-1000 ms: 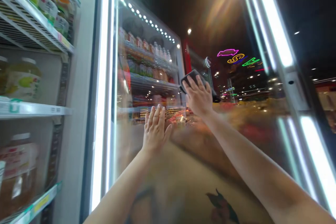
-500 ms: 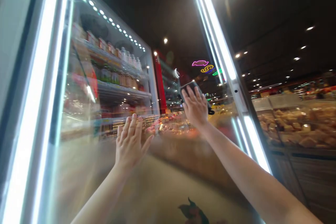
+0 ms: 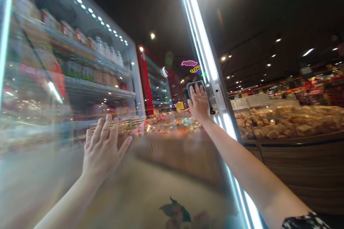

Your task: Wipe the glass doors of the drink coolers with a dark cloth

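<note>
A large glass door [image 3: 166, 164] stands in front of me, full of reflections. My left hand [image 3: 100, 146] lies on it at the lower left, palm toward the glass, fingers stretched and thumb out, with nothing in it. Higher and to the right, my right hand [image 3: 199, 104] presses a dark grey folded cloth [image 3: 188, 91] against the pane, close to the lit right frame [image 3: 205, 46]. The fingers lie flat over the cloth and hide most of it; a black end pokes out at its lower right.
Blurred shelves of bottles [image 3: 87, 71] appear at left. A bright vertical light [image 3: 5, 35] runs along the left edge. Beyond the right frame is a display counter [image 3: 290, 121] heaped with packaged goods. A dark leaf-shaped decal or print [image 3: 176, 209] shows low on the glass.
My view has swung right, so the door and frame sit further left. Holding the cloth, my right hand has moved right toward the frame. My left hand stays flat on the glass.
</note>
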Action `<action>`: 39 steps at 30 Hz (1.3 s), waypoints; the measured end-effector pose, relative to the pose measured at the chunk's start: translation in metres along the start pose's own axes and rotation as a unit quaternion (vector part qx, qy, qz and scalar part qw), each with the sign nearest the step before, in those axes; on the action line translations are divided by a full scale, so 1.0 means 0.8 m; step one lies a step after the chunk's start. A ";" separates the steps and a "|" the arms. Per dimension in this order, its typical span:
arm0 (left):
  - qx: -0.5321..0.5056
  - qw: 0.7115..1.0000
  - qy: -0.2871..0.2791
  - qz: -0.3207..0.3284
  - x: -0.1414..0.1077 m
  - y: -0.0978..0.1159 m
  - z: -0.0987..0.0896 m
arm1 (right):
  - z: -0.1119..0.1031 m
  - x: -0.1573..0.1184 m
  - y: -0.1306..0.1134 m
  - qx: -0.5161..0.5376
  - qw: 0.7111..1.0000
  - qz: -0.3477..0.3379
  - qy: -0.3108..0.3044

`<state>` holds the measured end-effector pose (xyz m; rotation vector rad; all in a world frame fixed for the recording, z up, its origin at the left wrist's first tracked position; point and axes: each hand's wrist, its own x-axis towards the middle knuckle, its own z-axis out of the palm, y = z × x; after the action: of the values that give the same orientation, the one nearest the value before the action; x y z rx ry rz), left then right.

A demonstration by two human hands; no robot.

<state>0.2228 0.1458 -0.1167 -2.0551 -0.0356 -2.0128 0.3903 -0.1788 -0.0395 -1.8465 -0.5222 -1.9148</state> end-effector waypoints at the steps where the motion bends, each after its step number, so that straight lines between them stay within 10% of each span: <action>1: -0.004 1.000 0.000 -0.003 0.000 0.000 0.000 | -0.001 -0.017 0.001 0.004 0.999 -0.031 -0.011; 5: -0.012 1.000 -0.005 -0.019 0.001 0.005 0.001 | -0.006 -0.061 0.028 0.007 1.000 -0.019 -0.020; 13: -0.019 0.999 -0.012 -0.034 0.002 0.008 -0.002 | 0.000 0.044 0.045 -0.002 0.998 0.058 0.031; 21: -0.009 0.999 -0.023 -0.039 0.000 0.013 -0.003 | -0.010 -0.211 0.069 0.015 0.999 0.019 0.030; 27: 0.003 0.998 -0.044 -0.041 0.000 0.016 -0.006 | 0.004 -0.152 -0.006 -0.006 0.991 0.106 0.082; 30: -0.003 0.998 -0.053 -0.040 -0.002 0.011 -0.006 | -0.001 -0.157 -0.054 -0.004 0.999 0.025 0.026; 34: -0.017 0.998 -0.058 -0.035 -0.019 -0.004 -0.015 | -0.018 -0.216 -0.053 0.002 0.994 -0.103 -0.043; 39: -0.013 0.998 -0.065 0.005 -0.062 -0.022 -0.036 | 0.002 -0.173 -0.073 0.041 0.999 -0.007 0.028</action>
<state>0.1892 0.1650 -0.1622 -2.1941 -0.0250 -1.8811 0.3626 -0.1229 -0.1761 -1.7382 -0.5871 -1.9184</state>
